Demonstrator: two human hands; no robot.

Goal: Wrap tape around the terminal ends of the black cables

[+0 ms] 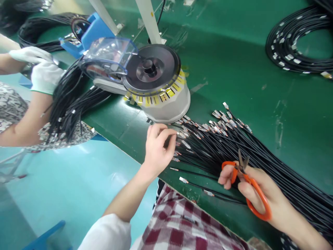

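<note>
A large bundle of black cables (215, 146) with small metal-tipped, white-tagged ends fans across the green table. My left hand (159, 147) is at the left edge of those ends, thumb and forefinger curled together in a pinch beside the nearest tips. Whatever it may hold between the fingertips is too small to make out. Orange-handled scissors (260, 198) are in my right hand (267, 189), fingers through the loops. Their short blades stand apart and point away from me, above the cables. A few single cable ends (183, 180) lie apart, nearer the table's front edge.
Just beyond my left hand stands a round label dispenser (166, 107) with yellow-and-black strips around its rim. A coiled cable bundle (275, 48) lies at back right. At left, a co-worker's gloved hands (47, 74) hold another cable bunch (70, 100), near a blue tape dispenser (96, 33).
</note>
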